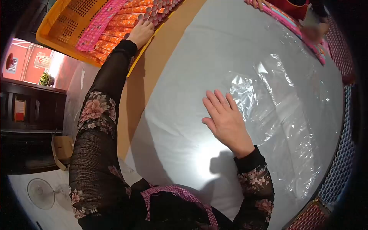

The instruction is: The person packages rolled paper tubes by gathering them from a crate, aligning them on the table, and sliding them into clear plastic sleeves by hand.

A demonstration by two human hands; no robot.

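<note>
My left hand (142,33) reaches to the edge of a yellow plastic crate (57,28). Its fingers are curled at the ends of the orange patterned tubes (119,28), which lie stacked inside. They seem to grip one tube, though the fingertips are partly hidden. A pink patterned bundle (100,27) rests beside the tubes in the crate. Over the grey tabletop (184,84) my right hand (228,124) is open, palm down and fingers stretched, holding nothing. Clear plastic film (276,99) lies just beyond and to the right of that hand.
At the top right, another person's hands (312,32) are at a long pink patterned package (285,23). A brown board strip (134,92) runs between crate and grey surface. Several mesh-patterned chairs (337,153) line the right edge. A small cardboard box (62,148) is at the left.
</note>
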